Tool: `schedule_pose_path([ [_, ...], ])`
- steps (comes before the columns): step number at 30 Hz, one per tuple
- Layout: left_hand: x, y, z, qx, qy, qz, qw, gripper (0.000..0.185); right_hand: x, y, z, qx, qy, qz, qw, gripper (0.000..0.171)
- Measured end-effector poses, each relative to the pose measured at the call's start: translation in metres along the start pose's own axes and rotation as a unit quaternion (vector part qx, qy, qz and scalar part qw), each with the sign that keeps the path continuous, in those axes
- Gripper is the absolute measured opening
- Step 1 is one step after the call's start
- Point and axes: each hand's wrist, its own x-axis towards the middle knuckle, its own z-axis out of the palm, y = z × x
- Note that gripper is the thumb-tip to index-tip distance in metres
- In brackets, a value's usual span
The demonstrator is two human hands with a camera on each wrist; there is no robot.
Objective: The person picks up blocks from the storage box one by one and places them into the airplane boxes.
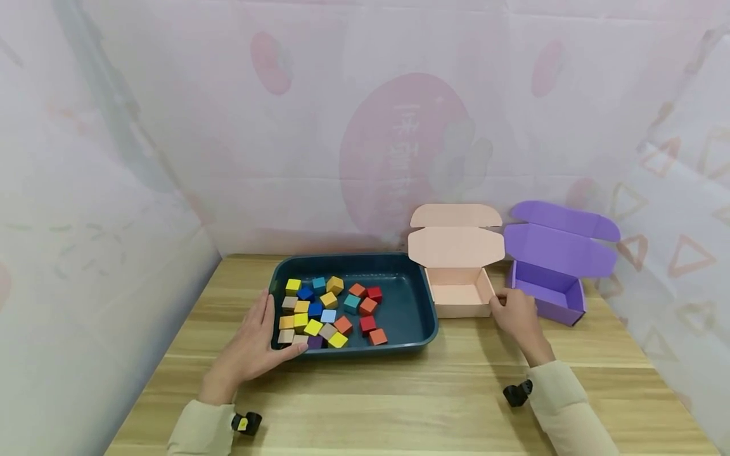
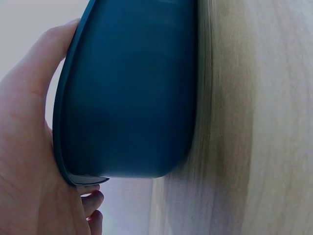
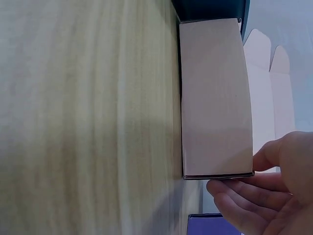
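A dark teal tray [image 1: 407, 310] holds many small coloured cubes, mostly in its left half. My left hand [image 1: 251, 345] lies against the tray's front-left corner, its fingers straight along the left side and its thumb along the front rim; the left wrist view shows the tray's outer wall [image 2: 132, 98] close up. To the tray's right stands a peach cardboard box [image 1: 456, 294], its lid raised and its inside bare. My right hand [image 1: 519, 320] pinches the box's right wall, thumb over the edge and fingers outside, as the right wrist view shows of the hand [image 3: 269, 191].
A purple cardboard box [image 1: 547, 294] with its lid up stands just right of my right hand. Everything sits on a wooden table [image 1: 388, 405]. Patterned cloth [image 1: 319, 139] hangs behind and at both sides.
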Motion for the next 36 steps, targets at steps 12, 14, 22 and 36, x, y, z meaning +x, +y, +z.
schedule_pose_path([
  [12,0.0,-0.002,-0.001,-0.004,-0.003,-0.002,1.0,0.131,-0.028,-0.002,-0.009,-0.002,-0.005,-0.012,1.0,0.032],
  [14,0.0,-0.002,-0.002,-0.005,-0.003,-0.001,1.0,0.131,-0.032,-0.003,-0.011,-0.001,-0.009,-0.012,1.0,0.032],
  [22,0.001,-0.003,0.001,-0.007,-0.007,-0.003,0.9999,0.132,-0.043,0.005,-0.016,0.001,-0.005,-0.028,1.0,0.032],
  [36,0.002,-0.002,0.0,-0.01,-0.01,-0.005,0.9999,0.131,-0.061,0.006,-0.023,0.001,-0.014,-0.036,0.999,0.029],
])
